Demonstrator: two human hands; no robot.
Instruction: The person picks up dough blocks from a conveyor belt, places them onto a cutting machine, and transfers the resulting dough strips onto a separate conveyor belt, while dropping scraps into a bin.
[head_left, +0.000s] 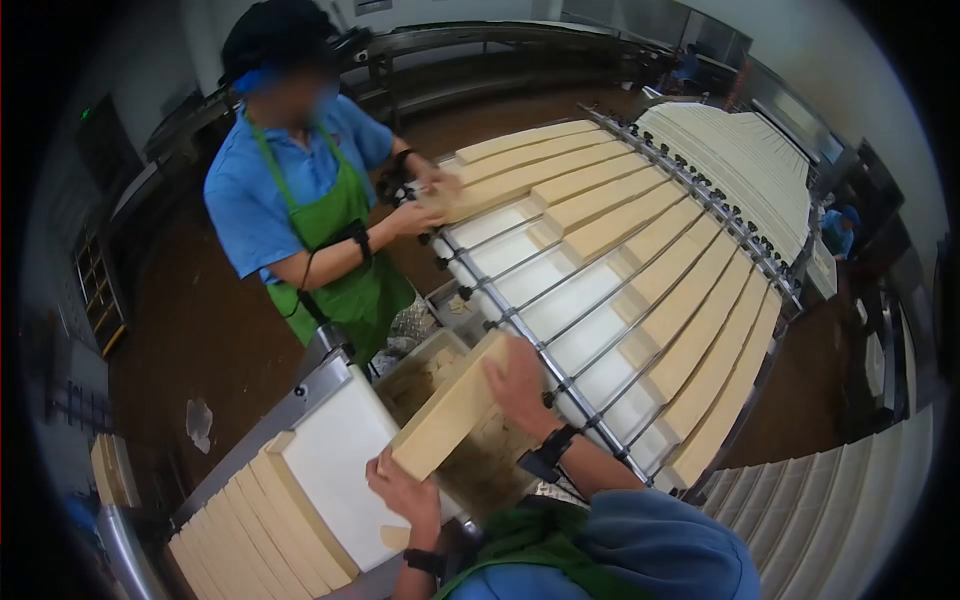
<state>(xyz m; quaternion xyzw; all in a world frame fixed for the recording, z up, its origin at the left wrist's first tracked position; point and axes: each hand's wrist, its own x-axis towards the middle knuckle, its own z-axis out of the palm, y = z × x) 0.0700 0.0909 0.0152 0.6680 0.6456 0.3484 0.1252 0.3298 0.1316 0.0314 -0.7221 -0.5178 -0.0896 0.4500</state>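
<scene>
Between my two hands is a long pale-yellow block point(450, 410), which looks like a stack of dough sheets, tilted over a bin. My left hand point(404, 492) is closed around its near lower end. Toward the far end, my right hand point(516, 384) grips its side, next to the metal rail of the lane table. A small pale scrap point(395, 537) lies on the white board point(340, 455) by my left hand. Similar blocks point(265, 530) stand side by side on that board.
The lane table point(560, 300) has thin metal dividers and several long pale blocks point(600, 205). Across from me a person point(320, 190) in a green apron handles a block. Below my hands, a bin point(490, 455) holds pale scraps. White corrugated panels point(830, 500) stand at right.
</scene>
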